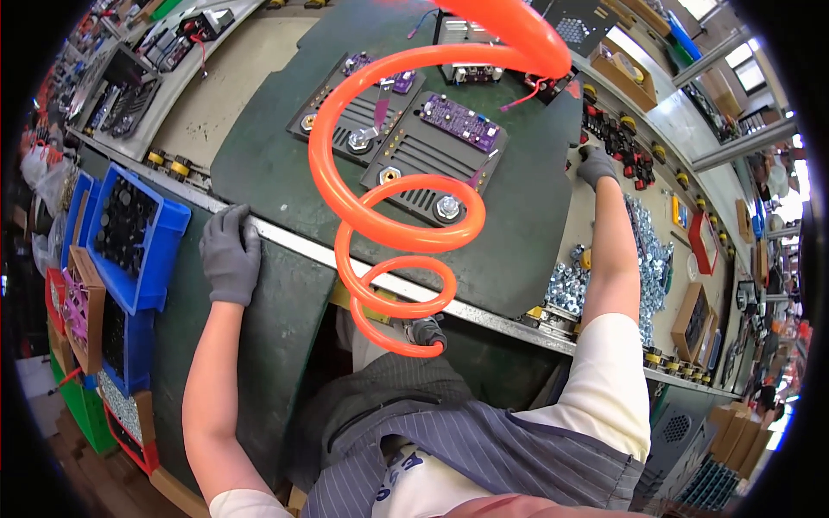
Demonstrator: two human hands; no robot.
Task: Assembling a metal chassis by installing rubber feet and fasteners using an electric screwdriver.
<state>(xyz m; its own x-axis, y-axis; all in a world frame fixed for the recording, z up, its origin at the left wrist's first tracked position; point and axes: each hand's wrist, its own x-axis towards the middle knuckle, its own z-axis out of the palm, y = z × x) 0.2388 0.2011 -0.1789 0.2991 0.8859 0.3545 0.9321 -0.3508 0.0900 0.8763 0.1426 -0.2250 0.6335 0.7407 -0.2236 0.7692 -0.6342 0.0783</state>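
My left hand (230,255), in a grey glove, lies flat on the bench's metal front edge with its fingers stretched out, holding nothing. My right hand (596,165), also gloved, reaches to the right beside a pile of black and red parts (635,155). Its fingers are curled; what they hold, if anything, is too small to make out. Between the hands, two black slotted plates lie on the dark green mat: a right plate (414,164) with a purple circuit board (459,121), and a left plate (321,108) with another board (399,79).
An orange coiled hose (324,147) hangs over the plates, its dark end fitting (425,331) near my body. Loose silver screws (566,285) lie beneath my right forearm. Blue bins (177,229) of black parts stand left. A metal unit (471,73) sits at the mat's far side.
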